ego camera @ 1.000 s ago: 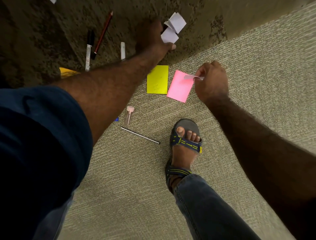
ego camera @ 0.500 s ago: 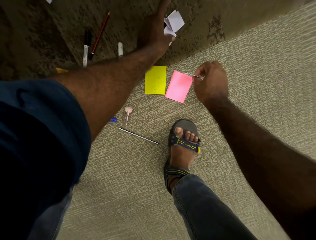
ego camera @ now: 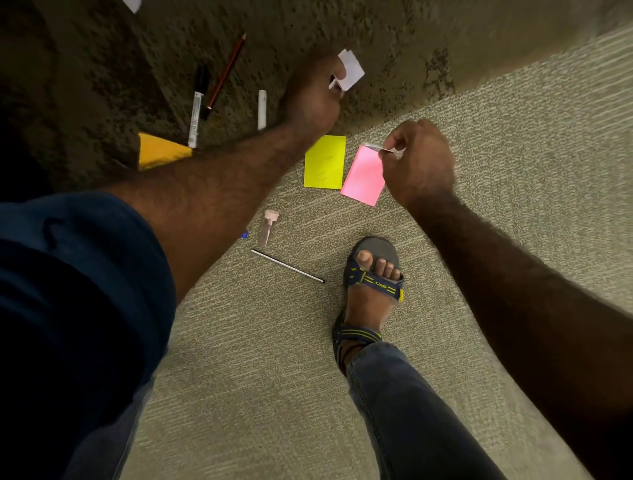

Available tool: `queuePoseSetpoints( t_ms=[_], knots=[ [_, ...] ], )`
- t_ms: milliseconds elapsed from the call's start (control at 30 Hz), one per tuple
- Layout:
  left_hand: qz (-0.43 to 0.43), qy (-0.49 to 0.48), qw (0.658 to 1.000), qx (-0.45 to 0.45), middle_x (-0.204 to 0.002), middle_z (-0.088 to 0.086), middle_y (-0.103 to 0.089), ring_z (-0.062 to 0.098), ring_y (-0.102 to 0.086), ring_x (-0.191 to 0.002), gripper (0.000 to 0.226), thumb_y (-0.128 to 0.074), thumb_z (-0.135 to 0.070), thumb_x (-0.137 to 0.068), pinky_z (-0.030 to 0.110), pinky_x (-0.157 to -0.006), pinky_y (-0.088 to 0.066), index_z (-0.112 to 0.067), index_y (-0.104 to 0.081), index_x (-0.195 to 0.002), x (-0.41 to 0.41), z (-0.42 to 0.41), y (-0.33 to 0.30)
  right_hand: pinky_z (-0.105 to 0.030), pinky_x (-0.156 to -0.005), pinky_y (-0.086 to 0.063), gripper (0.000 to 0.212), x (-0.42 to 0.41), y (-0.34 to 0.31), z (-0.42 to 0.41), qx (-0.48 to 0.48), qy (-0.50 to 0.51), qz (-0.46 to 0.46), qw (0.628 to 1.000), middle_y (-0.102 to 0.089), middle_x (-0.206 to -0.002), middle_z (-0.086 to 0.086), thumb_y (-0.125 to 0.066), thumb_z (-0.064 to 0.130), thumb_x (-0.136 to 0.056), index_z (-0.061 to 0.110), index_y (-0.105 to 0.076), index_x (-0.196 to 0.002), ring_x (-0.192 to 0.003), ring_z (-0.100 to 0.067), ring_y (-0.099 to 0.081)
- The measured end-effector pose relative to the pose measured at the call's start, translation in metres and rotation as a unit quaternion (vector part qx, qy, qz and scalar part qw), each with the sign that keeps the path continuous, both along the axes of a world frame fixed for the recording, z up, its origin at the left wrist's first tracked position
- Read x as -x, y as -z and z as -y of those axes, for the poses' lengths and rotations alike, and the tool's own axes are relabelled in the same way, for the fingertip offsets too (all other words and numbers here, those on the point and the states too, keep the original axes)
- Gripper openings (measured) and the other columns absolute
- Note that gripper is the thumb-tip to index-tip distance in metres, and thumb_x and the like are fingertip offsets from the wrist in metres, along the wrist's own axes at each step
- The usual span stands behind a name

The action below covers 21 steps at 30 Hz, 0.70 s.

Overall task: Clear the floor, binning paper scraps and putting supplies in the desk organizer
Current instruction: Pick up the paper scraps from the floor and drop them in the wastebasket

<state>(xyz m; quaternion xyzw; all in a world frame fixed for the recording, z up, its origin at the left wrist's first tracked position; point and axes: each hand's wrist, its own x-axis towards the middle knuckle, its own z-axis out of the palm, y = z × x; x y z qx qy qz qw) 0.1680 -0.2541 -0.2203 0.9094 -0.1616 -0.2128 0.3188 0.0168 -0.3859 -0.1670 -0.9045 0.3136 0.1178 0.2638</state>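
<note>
Head view, left hand: the left hand (ego camera: pixel 313 99) reached out over the dark carpet, fingers curled round white paper scraps (ego camera: pixel 349 70) that stuck out past its far side.
Head view, right hand: the right hand (ego camera: pixel 419 164) hung above the pale carpet, pinching a thin, pale scrap (ego camera: pixel 385 149) between thumb and fingertips; what the scrap was could not be told.
Sticky notes: a yellow note (ego camera: pixel 324 162) and a pink note (ego camera: pixel 363 175) lay flat side by side on the floor (ego camera: pixel 260 359), their near corners almost touching, between the two hands; the pink one sat just beside the right hand.
Pens and pencil: on the dark carpet to the left of the left hand lay a white pen with a black cap (ego camera: pixel 197 109), a red pencil (ego camera: pixel 226 70) just beside it, and a short white stick (ego camera: pixel 262 109) nearer the forearm.
Orange paper: an orange sheet (ego camera: pixel 159 150) showed partly behind the left forearm, next to the white pen's near end.
Near the foot: a small clear tube with a pink cap (ego camera: pixel 269 226), a thin dark rod (ego camera: pixel 287 266) and a tiny blue piece (ego camera: pixel 244 235) lay on the pale carpet, near a sandalled foot (ego camera: pixel 373 284).
Far corner: another white scrap (ego camera: pixel 132 4) was cut off by the top edge.
</note>
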Motion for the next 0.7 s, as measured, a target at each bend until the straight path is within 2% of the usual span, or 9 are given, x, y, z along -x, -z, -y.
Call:
queuePoseSetpoints(
  t_ms=[167,267,300,367,467,600,700],
  knots=[
    [-0.001,-0.016,0.999,0.035,-0.117,0.015,-0.071,0.027,-0.066,-0.115,0.022,-0.064,-0.002,-0.090,0.034,-0.099,-0.051,0.001,-0.069,-0.112,0.009,-0.039,-0.029,-0.032,-0.081,-0.048,0.004,-0.018,-0.022,-0.025,-0.001,-0.020,0.027,0.999,-0.068,-0.107,-0.004,-0.073,0.022,-0.089,0.023,-0.071,-0.093,-0.101,-0.022,-0.063],
    [0.021,-0.026,0.998,0.059,-0.111,0.016,-0.074,0.025,-0.069,-0.109,0.023,-0.065,0.001,-0.088,0.018,-0.089,-0.049,0.000,-0.072,-0.109,0.011,-0.072,-0.056,-0.034,-0.085,-0.049,0.006,-0.032,-0.039,-0.050,-0.008,-0.034,0.036,0.999,-0.069,-0.107,-0.005,-0.069,0.021,-0.090,0.021,-0.072,-0.094,-0.105,-0.024,-0.063],
    [0.039,-0.026,0.997,0.065,-0.110,0.015,-0.075,0.024,-0.069,-0.108,0.023,-0.065,0.001,-0.087,0.018,-0.087,-0.048,-0.001,-0.073,-0.108,0.009,-0.088,-0.067,-0.036,-0.086,-0.050,0.007,-0.038,-0.045,-0.061,-0.016,-0.038,0.048,0.998,-0.069,-0.106,-0.006,-0.068,0.019,-0.089,0.020,-0.072,-0.094,-0.104,-0.025,-0.063],
    [0.072,-0.015,0.995,0.070,-0.110,0.015,-0.075,0.026,-0.070,-0.108,0.024,-0.066,0.001,-0.085,0.026,-0.091,-0.050,0.000,-0.074,-0.108,0.003,-0.123,-0.087,-0.037,-0.084,-0.048,0.008,-0.050,-0.059,-0.087,-0.026,-0.050,0.083,0.995,-0.069,-0.102,-0.007,-0.067,0.015,-0.086,0.017,-0.072,-0.092,-0.099,-0.026,-0.064],
    [0.101,-0.020,0.993,0.058,-0.109,0.014,-0.075,0.027,-0.070,-0.105,0.023,-0.067,-0.001,-0.086,0.026,-0.091,-0.050,-0.001,-0.074,-0.108,-0.008,-0.179,-0.120,-0.037,-0.083,-0.046,0.010,-0.070,-0.079,-0.130,-0.027,-0.060,0.125,0.990,-0.069,-0.098,-0.007,-0.063,0.015,-0.085,0.016,-0.072,-0.091,-0.096,-0.027,-0.064],
    [0.155,-0.099,0.981,0.056,-0.102,0.011,-0.076,0.028,-0.071,-0.098,0.019,-0.070,-0.002,-0.084,0.030,-0.086,-0.052,-0.003,-0.075,-0.102,-0.015,-0.260,-0.168,-0.040,-0.086,-0.050,0.016,-0.097,-0.105,-0.198,-0.056,-0.076,0.164,0.982,-0.069,-0.098,-0.006,-0.059,0.015,-0.081,0.018,-0.071,-0.092,-0.096,-0.026,-0.065],
    [0.164,-0.150,0.974,0.050,-0.101,0.010,-0.074,0.025,-0.070,-0.097,0.019,-0.069,0.000,-0.083,0.035,-0.085,-0.056,-0.003,-0.075,-0.100,-0.014,-0.317,-0.201,-0.039,-0.087,-0.050,0.018,-0.118,-0.127,-0.255,-0.078,-0.094,0.188,0.975,-0.069,-0.098,-0.003,-0.060,0.015,-0.079,0.019,-0.071,-0.093,-0.096,-0.024,-0.065]
  ],
)
